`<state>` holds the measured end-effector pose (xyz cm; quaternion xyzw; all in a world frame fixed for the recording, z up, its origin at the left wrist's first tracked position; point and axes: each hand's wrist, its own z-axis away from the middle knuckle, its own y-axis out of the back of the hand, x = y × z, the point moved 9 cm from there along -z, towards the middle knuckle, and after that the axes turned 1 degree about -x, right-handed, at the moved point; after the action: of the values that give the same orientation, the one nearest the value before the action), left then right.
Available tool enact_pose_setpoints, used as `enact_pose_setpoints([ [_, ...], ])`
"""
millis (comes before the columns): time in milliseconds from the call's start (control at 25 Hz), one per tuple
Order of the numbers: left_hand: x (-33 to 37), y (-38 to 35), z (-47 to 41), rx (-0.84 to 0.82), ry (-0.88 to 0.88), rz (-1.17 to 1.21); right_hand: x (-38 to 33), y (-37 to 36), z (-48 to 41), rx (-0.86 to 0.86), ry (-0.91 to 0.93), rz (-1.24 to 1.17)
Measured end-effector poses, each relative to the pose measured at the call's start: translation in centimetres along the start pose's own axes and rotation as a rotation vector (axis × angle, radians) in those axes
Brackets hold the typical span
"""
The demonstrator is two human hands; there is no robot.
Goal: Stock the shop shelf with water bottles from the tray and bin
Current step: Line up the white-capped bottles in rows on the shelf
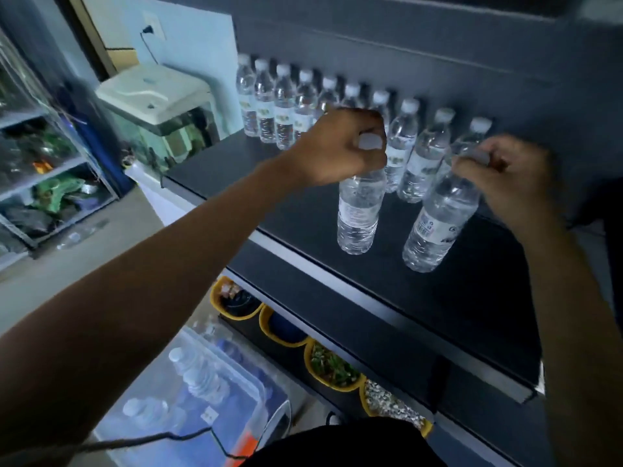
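clear plastic bottles, one in each of the hands: the left hand grips the left bottle by its neck, and the right hand grips the right bottle the same way, both over the dark shelf. i think the person should lower them upright just in front of the back row, without touching it.

A row of clear water bottles with white caps and pale labels, ten caps visible, stands upright along the back of the dark shelf. In front of that row are two more of the same kind: the left bottle upright with the left hand curled round its cap, and the right bottle leaning, its neck gripped by the right hand. On the floor below, a clear plastic bin holds further bottles, blurred and apparently lying on their sides.
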<state>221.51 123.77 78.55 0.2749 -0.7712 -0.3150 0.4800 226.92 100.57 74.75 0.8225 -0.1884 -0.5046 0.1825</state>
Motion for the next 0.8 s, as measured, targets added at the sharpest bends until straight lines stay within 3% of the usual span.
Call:
enact_pose_setpoints([
  [160,1.4,-6.7,-5.0,-0.182,-0.105,-0.074,5.5,4.4,-0.5,0.006,-0.135,0.112],
  [400,3.9,-12.7,-8.5,-0.337,-0.280,-0.168,7.7,5.6,-1.0,-0.135,-0.123,0.290],
  [600,6.1,-14.1,-8.6,-0.224,-0.482,-0.245,8.8,6.3,-0.9,0.021,-0.123,0.384],
  [720,5.1,-14.3,-8.0,-0.114,-0.427,-0.126,9.0,7.0,-0.1,0.137,-0.064,0.349],
  [800,2.9,-14.0,-7.2,-0.007,-0.314,0.060,9.4,6.6,0.0,0.125,-0.033,0.181],
])
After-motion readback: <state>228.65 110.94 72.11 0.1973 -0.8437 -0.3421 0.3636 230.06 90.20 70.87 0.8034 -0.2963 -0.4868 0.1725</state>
